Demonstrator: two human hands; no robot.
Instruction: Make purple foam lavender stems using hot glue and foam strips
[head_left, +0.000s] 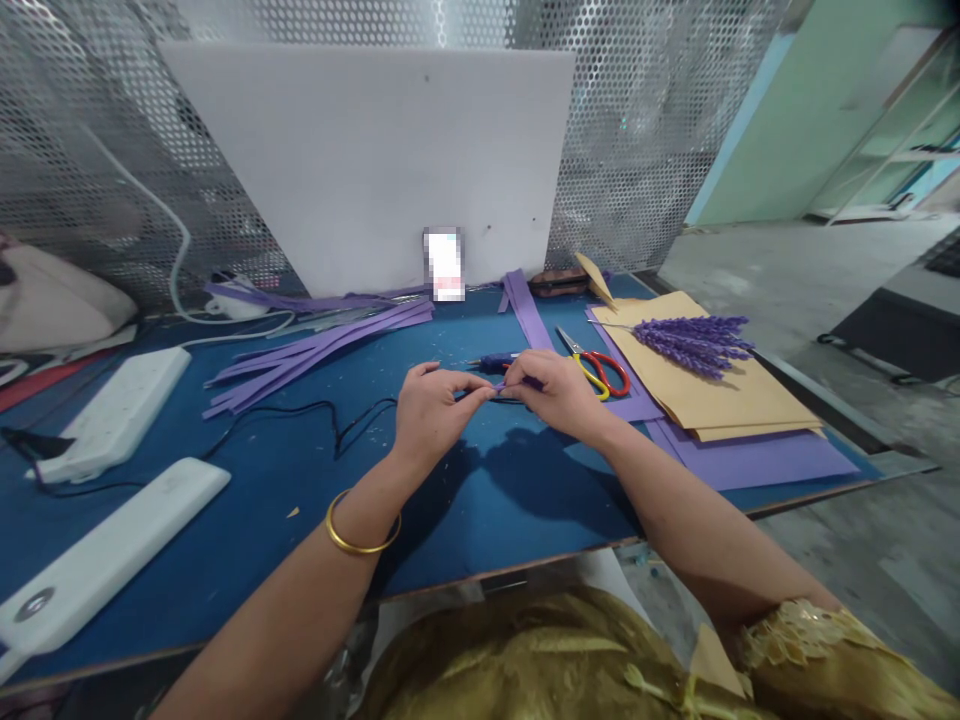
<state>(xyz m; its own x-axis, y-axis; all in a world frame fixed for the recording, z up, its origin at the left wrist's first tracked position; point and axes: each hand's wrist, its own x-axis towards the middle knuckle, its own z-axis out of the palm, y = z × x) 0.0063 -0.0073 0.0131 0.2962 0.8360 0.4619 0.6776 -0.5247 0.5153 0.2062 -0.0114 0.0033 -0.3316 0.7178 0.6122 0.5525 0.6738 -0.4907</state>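
My left hand [435, 412] and my right hand [556, 392] meet over the middle of the blue table [450, 520]. Between their pinched fingertips is a small piece of purple paper strip [499, 387], mostly hidden by the fingers. Just behind my hands lies a dark blue pen-like tool [493, 361] with a metal tip. Scissors [611, 374] with red and yellow handles rest to the right of my right hand. A long purple strip [529, 315] runs back from there. More purple paper strips [322, 350] are fanned out at the back left.
On the right, a bunch of purple flowers [694, 342] lies on tan paper [739, 405] over purple sheets [787, 462]. At left are a power strip [124, 405], a long white device [120, 560] and a black cord [300, 406]. A blurred bright screen [445, 262] leans against a white board [390, 150].
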